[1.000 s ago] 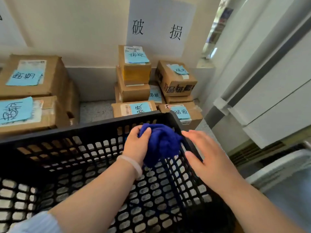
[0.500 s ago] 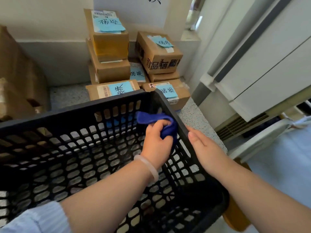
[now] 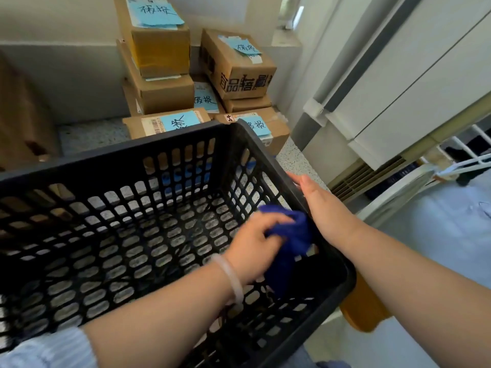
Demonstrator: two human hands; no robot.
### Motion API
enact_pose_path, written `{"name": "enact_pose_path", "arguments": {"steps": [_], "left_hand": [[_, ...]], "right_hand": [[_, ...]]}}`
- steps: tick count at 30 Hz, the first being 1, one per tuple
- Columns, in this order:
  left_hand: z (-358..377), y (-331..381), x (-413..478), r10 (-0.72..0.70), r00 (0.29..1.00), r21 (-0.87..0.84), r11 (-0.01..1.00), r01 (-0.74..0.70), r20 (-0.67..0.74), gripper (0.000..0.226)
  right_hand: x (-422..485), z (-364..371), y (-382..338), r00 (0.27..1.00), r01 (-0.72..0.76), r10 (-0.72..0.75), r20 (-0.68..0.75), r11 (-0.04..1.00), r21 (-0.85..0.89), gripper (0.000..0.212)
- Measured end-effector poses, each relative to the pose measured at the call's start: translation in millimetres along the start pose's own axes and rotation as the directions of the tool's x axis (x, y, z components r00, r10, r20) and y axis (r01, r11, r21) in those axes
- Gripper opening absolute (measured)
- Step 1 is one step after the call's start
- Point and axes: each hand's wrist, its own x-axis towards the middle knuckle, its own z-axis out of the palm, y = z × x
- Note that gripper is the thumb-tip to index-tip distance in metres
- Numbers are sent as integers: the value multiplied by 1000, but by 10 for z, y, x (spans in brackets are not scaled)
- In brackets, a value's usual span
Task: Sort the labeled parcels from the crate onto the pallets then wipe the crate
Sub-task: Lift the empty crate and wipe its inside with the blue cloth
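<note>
A black slotted plastic crate [image 3: 111,160] fills the lower left, with no parcels inside it. My left hand [image 3: 252,245] is inside the crate near its right wall and grips a bunched dark blue cloth [image 3: 292,240], which presses against that wall. My right hand [image 3: 321,205] rests on the crate's right rim with its fingers fairly straight, steadying it. Behind the crate stand several brown cardboard parcels [image 3: 239,70] with light blue handwritten labels, stacked against the wall.
More brown boxes [image 3: 24,123] sit blurred at the far left. A speckled floor strip [image 3: 90,134] lies between the two stacks. A white cabinet [image 3: 414,83] with a vent stands on the right, and a white rack [image 3: 467,155] is beyond it.
My left hand has drawn the blue cloth from the crate's far corner down along the inside of the right wall towards me. My right hand slid back along the rim. The view tilted down.
</note>
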Motion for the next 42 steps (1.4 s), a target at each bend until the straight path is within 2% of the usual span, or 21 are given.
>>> {"name": "enact_pose_path", "arguments": {"steps": [1, 3, 6, 8, 9, 11, 13, 17, 21, 23, 25, 27, 29, 32, 34, 35, 36, 38, 39, 40, 42], "left_hand": [[-87, 61, 98, -73, 990, -115, 992, 59, -124, 34], [-282, 143, 386, -212, 921, -297, 948, 113, -328, 34], [-528, 148, 790, -308, 788, -453, 891, 42, -533, 28], [-551, 109, 909, -281, 697, -418, 908, -29, -660, 28], [-508, 104, 912, -226, 687, -352, 935, -47, -691, 28], [-330, 62, 840, -98, 769, -194, 981, -33, -631, 35], [-122, -77, 724, -52, 853, -118, 993, -11, -519, 40], [26, -275, 595, -11, 855, -15, 1000, 4, -518, 32], [102, -257, 419, 64, 909, 125, 992, -14, -412, 38], [165, -313, 230, 168, 949, 253, 962, -99, -268, 39], [282, -443, 7, 248, 968, 346, 912, -221, -37, 43], [403, -557, -186, 225, 959, 311, 911, -271, 175, 39], [441, -620, -246, 196, 956, 230, 942, -246, 220, 38], [298, -532, -95, 128, 990, 122, 983, -134, 55, 42], [87, -462, 144, -21, 990, 27, 999, 25, -140, 48], [-49, -427, 292, -102, 959, -48, 995, 93, -264, 51], [-198, -391, 466, -167, 898, -119, 985, 129, -407, 49], [-471, -314, 807, -243, 727, -194, 969, 152, -643, 40], [-537, -273, 922, -254, 668, -198, 967, 161, -700, 36], [-537, -247, 978, -255, 645, -193, 967, 168, -721, 37], [-399, -291, 930, -177, 700, -102, 984, 148, -691, 42]], "right_hand": [[-20, -4, -23, 1000, -12, 12, 7, 1000, -15, 51], [-64, -10, -78, 1000, -9, 10, 12, 992, -123, 47], [-99, -18, -141, 1000, 13, -13, 3, 984, -176, 48], [-106, -11, -143, 1000, 23, -26, -17, 988, -153, 54], [-100, -8, -122, 999, 26, -30, -29, 989, -143, 59], [-85, -7, -82, 998, 31, -38, -51, 990, -136, 67], [-63, -12, -40, 997, 51, -60, -55, 987, -151, 64], [-20, -20, 16, 991, 134, -133, 10, 984, -115, 44], [-11, -32, -6, 979, 202, -194, 66, 968, -148, 48], [-7, -34, -20, 976, 218, -209, 68, 961, -168, 50], [-6, -25, -23, 972, 235, -227, 62, 951, -198, 51], [-16, -12, -33, 964, 267, -257, 71, 925, -270, 53], [-27, -1, -34, 956, 293, -284, 78, 893, -341, 56], [-18, -6, -17, 955, 292, -287, 71, 880, -374, 59], [-17, -13, -4, 958, 284, -274, 80, 884, -371, 60], [-22, -18, -5, 960, 280, -267, 87, 884, -374, 60], [-26, -21, -4, 960, 278, -263, 92, 882, -380, 59], [-27, -20, 6, 959, 282, -269, 87, 880, -382, 57], [-24, -20, 10, 959, 281, -272, 80, 883, -377, 56], [-22, -19, 16, 959, 280, -272, 75, 887, -368, 56], [-16, -16, 22, 959, 280, -275, 64, 895, -347, 54]]}}
